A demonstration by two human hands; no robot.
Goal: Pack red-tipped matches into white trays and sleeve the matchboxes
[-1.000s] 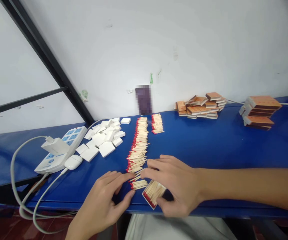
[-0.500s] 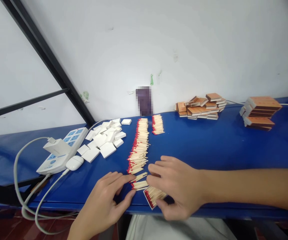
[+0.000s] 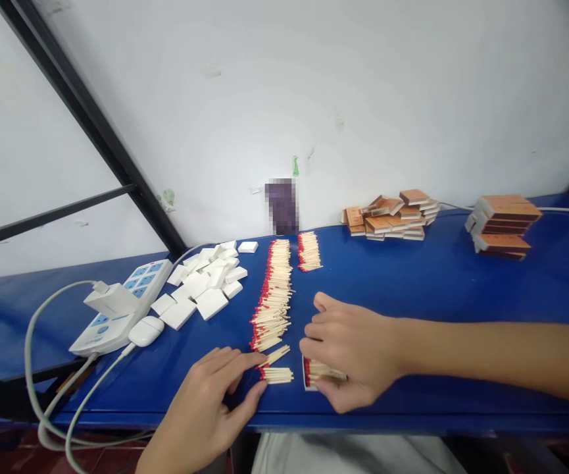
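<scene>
My left hand (image 3: 210,395) rests at the lower end of a long column of red-headed matches (image 3: 275,289). Its index fingertip and thumb tip close in on the heads of two small bunches, an upper loose bunch (image 3: 278,356) and a lower bunch (image 3: 279,375) lying flat. My right hand (image 3: 350,352) is curled over a white matchbox tray (image 3: 310,388) packed with matches, the thumb along the near side; the hand hides most of the tray. Behind it, a shorter row of matches (image 3: 310,251) lies beside the column's far end.
White matchbox trays (image 3: 198,284) lie piled on the left. Matchbox sleeves (image 3: 387,218) are heaped by the wall, with a stack of matchboxes (image 3: 504,225) farther right. A power strip (image 3: 129,306), white charging case (image 3: 146,331) and cables stand left. A pixelated dark item (image 3: 282,207) leans on the wall.
My right hand has moved slightly right with the filled tray, which now lies straighter and farther from the loose bunches. My left hand stays at the match heads.
</scene>
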